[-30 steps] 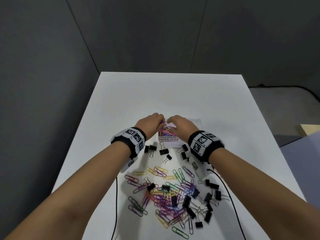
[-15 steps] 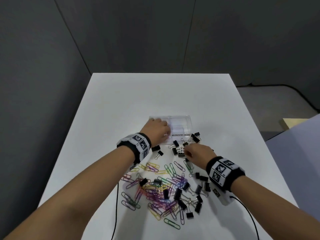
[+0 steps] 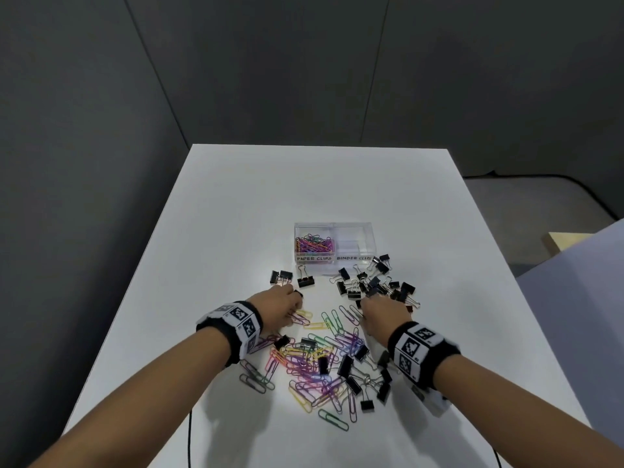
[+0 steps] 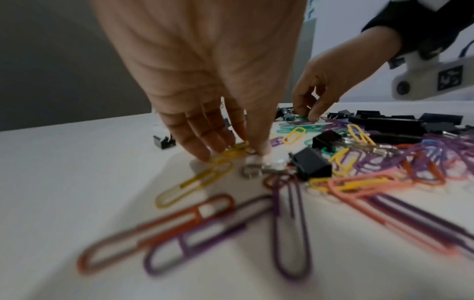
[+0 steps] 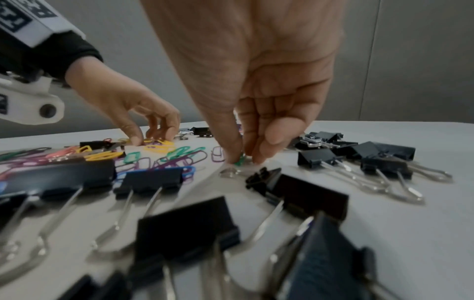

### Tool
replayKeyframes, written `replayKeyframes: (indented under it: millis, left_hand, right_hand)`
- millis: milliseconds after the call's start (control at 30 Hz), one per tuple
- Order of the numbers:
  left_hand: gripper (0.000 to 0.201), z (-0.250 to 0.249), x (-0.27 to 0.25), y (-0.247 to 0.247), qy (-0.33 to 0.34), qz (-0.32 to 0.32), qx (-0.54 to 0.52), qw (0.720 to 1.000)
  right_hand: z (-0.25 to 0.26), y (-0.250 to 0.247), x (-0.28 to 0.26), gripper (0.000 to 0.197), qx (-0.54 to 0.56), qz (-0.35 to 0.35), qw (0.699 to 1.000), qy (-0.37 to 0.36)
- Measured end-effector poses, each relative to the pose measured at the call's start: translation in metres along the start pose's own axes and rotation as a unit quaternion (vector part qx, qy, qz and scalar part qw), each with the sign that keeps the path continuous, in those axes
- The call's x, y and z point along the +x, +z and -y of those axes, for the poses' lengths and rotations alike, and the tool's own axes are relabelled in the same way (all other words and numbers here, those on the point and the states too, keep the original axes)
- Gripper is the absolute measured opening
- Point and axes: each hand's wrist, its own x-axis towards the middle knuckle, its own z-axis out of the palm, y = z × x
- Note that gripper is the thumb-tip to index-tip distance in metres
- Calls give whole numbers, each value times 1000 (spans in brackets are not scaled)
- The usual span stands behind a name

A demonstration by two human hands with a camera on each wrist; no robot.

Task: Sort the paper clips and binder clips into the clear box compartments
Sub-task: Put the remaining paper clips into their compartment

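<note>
Both hands are now down at the loose pile on the counter [image 3: 236, 214], away from the clear box [image 3: 334, 246]. Left hand [image 3: 282, 307] fingers are pinching a yellow paper clip [image 4: 200, 178] lying lengthwise toward the wrist; right hand [image 3: 381, 315] fingers are pinching a green paper clip [image 5: 239, 161].

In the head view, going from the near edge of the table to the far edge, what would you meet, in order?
Mixed pile of paper clips and binder clips → left hand and right hand, about level → scattered black binder clips → clear box → bare table.
</note>
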Motion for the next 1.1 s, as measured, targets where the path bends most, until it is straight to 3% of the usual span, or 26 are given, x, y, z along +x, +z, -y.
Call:
replayKeyframes:
  millis: [200,467,667,833,1100]
  left_hand:
    - [28,2,-4,12,-14,-66,3,998]
    - [23,-7,-5,11,-17,-76,20,997]
    - [31,-10,-4,12,-10,-60,-3,998]
    - [31,-16,-4,6,-10,-90,-28,996]
    - [25,-29,3,0,-28,-76,-111,991]
  right_hand:
    - [2,3,10,16,16,-1,1000,6]
    - [-5,0,11,3,64,-44,996,-44]
    - [-3,4,7,15,122,-15,991,-45]
    - [-1,8,6,23,119,-24,992,-29]
    - [30,2,8,58,58,16,998,-15]
